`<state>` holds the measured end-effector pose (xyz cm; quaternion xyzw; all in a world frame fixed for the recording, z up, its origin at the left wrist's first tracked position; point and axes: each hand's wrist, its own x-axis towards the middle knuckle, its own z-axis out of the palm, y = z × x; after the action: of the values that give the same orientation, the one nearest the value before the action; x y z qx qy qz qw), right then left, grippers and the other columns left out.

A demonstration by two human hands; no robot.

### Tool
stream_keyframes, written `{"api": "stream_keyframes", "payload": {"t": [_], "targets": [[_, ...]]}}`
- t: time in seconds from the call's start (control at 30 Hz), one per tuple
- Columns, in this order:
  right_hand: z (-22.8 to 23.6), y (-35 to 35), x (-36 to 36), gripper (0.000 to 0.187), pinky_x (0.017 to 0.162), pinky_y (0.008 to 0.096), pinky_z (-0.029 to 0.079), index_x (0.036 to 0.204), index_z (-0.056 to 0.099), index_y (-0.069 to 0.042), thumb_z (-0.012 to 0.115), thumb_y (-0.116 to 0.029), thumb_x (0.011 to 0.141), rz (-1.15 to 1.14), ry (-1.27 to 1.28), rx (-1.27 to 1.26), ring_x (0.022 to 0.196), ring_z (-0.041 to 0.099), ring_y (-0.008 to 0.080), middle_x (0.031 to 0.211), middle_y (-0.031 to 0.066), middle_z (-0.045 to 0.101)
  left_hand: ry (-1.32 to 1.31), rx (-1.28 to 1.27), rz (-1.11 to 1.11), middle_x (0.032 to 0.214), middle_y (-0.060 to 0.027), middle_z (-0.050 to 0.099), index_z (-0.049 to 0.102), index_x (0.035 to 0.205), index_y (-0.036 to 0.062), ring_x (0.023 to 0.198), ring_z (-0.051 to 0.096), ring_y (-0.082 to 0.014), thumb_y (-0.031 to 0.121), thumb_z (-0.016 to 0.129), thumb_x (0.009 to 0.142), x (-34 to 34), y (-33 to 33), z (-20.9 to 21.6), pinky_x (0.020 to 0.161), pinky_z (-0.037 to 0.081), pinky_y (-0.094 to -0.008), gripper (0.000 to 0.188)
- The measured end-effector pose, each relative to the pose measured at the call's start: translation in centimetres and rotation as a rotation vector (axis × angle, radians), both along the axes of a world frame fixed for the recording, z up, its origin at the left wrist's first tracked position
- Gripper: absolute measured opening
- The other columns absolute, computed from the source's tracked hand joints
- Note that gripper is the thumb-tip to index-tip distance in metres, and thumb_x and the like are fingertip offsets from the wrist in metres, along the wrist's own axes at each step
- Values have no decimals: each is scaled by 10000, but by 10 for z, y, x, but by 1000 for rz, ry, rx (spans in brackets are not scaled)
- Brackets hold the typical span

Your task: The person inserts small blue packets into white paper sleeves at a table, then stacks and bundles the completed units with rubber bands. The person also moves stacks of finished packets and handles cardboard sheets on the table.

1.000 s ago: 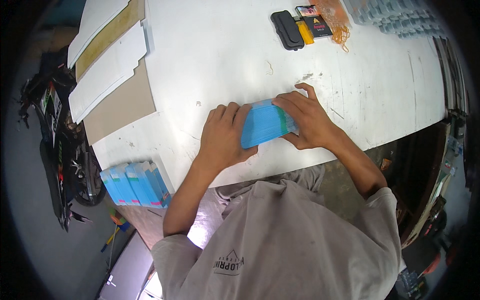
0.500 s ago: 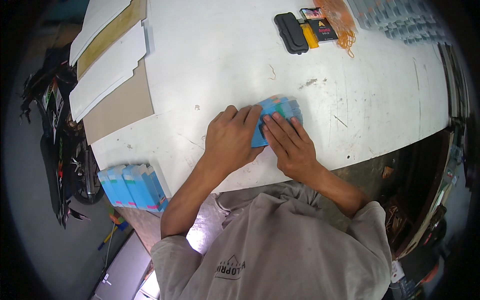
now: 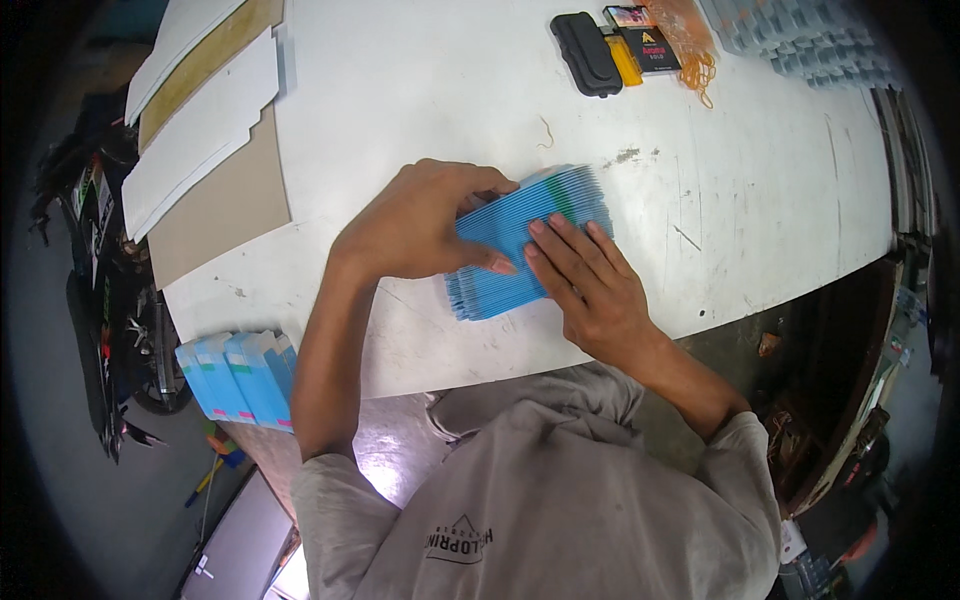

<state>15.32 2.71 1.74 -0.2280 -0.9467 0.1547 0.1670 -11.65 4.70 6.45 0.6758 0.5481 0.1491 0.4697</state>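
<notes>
A fanned row of thin blue folded cartons [image 3: 500, 235], marked with a green patch, lies slanted on the white table in front of me. My left hand [image 3: 415, 220] is curled round its left end, the thumb on top and the fingertips at the far edge. On the right part of the cartons rests my right hand [image 3: 598, 290], its fingers stretched out flat and nearly together. The undersides of the cartons are hidden.
More blue cartons [image 3: 240, 375] stand at the table's left front corner. Cardboard sheets [image 3: 215, 200] lie at the far left. A black case [image 3: 585, 55], a yellow lighter [image 3: 624, 62], a small black pack [image 3: 650, 48], orange rubber bands [image 3: 698, 75] and pale stacked cartons [image 3: 800, 40] are at the back right.
The cartons have turned and now show their fanned edges. My left hand has moved left and opened wider round their end; the right hand has shifted only slightly.
</notes>
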Motion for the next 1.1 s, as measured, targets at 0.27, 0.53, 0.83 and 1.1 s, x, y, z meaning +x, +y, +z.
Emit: {"api": "stream_keyframes", "payload": {"t": [0.27,0.53,0.83,1.1], "targets": [[0,0,1,590,1219,563,334,1421,586,-4,617,20,832,-2,26,-39,1511,407,338,1585,157,481,-13,8,25,1099,-182,770,701,1249,14,1041,751,-330,270,966,656,-1,0,-3,961,586,-436,698],[3,0,1,599,1218,582,331,1405,604,-21,623,52,811,-1,29,-57,1515,397,346,1589,163,467,-72,-9,18,1102,-159,773,703,1265,21,1010,750,-276,254,969,657,-5,0,-4,949,583,-417,704],[1,-1,1,574,1193,623,331,1360,632,-13,652,57,790,-15,122,-19,1434,447,390,1461,194,533,-42,-43,49,1099,-133,778,709,1279,36,1003,743,-268,245,967,665,-4,-2,-5,955,578,-405,698],[35,-2,-15,391,949,456,428,1168,685,29,651,-61,790,-29,-42,178,1104,564,300,1183,137,618,329,120,-102,962,-227,746,691,1166,5,912,729,-396,242,868,752,20,-10,10,850,580,-447,509]]}}
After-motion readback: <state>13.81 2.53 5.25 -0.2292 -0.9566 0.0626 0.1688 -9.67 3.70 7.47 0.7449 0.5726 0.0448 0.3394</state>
